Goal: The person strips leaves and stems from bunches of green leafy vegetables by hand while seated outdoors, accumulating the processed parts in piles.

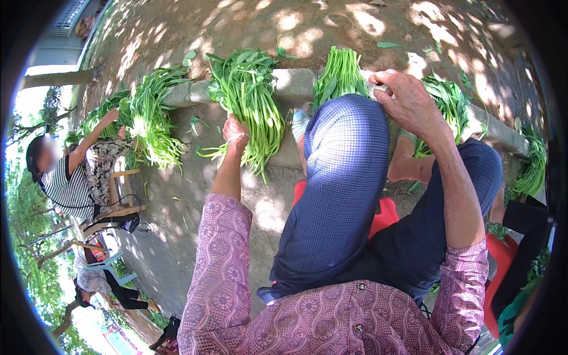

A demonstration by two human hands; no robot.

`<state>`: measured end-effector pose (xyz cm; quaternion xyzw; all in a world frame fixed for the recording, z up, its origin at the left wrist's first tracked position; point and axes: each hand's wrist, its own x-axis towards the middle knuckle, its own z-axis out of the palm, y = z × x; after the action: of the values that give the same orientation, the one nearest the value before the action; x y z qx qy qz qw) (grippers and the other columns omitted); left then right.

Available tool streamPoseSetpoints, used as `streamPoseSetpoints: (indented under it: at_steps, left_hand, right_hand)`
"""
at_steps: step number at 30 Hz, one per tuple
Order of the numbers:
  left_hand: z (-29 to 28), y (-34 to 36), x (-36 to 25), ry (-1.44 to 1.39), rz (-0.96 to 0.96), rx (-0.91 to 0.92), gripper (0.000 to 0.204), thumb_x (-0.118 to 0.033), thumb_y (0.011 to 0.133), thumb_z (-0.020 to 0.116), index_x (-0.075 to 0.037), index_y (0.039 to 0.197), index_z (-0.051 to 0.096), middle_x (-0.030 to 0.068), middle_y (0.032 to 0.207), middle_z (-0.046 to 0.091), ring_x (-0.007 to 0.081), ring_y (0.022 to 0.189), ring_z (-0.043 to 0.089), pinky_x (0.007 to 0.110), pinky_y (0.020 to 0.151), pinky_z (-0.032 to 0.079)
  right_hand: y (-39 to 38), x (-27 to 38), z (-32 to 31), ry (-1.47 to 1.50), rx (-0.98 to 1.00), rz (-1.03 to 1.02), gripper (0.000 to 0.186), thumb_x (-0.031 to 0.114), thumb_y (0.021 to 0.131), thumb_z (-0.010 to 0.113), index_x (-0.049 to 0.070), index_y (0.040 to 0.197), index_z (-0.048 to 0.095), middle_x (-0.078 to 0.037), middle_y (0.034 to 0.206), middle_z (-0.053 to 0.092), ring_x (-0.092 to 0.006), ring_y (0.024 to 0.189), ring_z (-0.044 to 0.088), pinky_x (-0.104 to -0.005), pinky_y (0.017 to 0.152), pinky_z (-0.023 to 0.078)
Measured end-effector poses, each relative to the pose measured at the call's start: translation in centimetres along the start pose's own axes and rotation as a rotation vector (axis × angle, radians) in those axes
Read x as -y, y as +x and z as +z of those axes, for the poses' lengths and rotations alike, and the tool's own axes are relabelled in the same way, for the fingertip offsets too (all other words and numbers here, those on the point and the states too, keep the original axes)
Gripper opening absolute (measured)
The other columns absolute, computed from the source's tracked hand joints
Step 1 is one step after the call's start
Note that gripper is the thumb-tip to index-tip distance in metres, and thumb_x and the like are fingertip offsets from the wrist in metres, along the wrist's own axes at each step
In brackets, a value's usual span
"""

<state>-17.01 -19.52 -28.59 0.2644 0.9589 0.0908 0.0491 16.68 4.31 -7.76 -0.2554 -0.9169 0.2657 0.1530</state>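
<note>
Two hands, well apart: the left hand (235,129) curls against a bundle of greens (251,106) (whether gripping stems (267,127), I cannot tell); the right hand (408,102) sits loosely open beside the knee (348,112). Leaves (236,70) rest over the kerb (294,81) beyond the left hand, presumably keeping stems within reach.

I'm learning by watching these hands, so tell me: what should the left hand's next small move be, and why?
Probably to draw the stray stalks in against the leafy bundle: they jut out sideways to the left, while most of its stems point back toward the person, and the left hand is right at that bundle's left edge.
</note>
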Motion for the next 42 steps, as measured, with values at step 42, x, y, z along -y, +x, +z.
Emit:
streamPoseSetpoints:
  at_steps: [42]
  left_hand:
    - [-0.2,3.9,2.7,-0.329,-0.074,-0.003,0.036,-0.029,0.067,0.069,-0.001,0.088,0.064,0.0211,0.083,0.065,0.0354,0.078,0.063,0.04,0.074,0.049]
  right_hand:
    - [0.4,-0.9,-2.4,0.063,-0.035,0.003,0.027,0.021,0.083,0.05,0.0,0.098,0.06,-0.019,0.082,0.06,-0.0329,0.079,0.059,-0.0413,0.071,0.045]
